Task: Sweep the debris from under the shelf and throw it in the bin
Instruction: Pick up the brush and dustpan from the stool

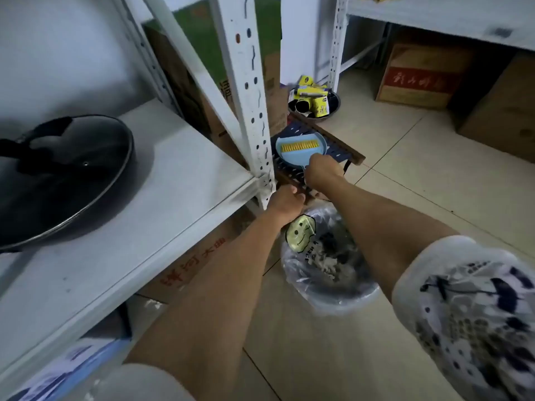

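Observation:
A light blue dustpan [301, 147] with a yellow-bristled brush [299, 146] lying in it rests on a dark perforated rack [341, 149] on the floor beside the white shelf post [249, 91]. My right hand [322, 172] is closed on the dustpan's handle end. My left hand [285, 202] is curled at the rack's near edge by the foot of the post; what it grips is hidden. Just below my hands stands the bin [330, 267], lined with a clear plastic bag and holding scraps and a yellow smiley-face wrapper.
A black pan with a glass lid [63, 175] sits on the white shelf board [162, 209]. Cardboard boxes [197, 261] fill the space under the shelf. A bowl of yellow packets [314, 101] stands behind the rack. More boxes [422, 76] sit under the far shelf.

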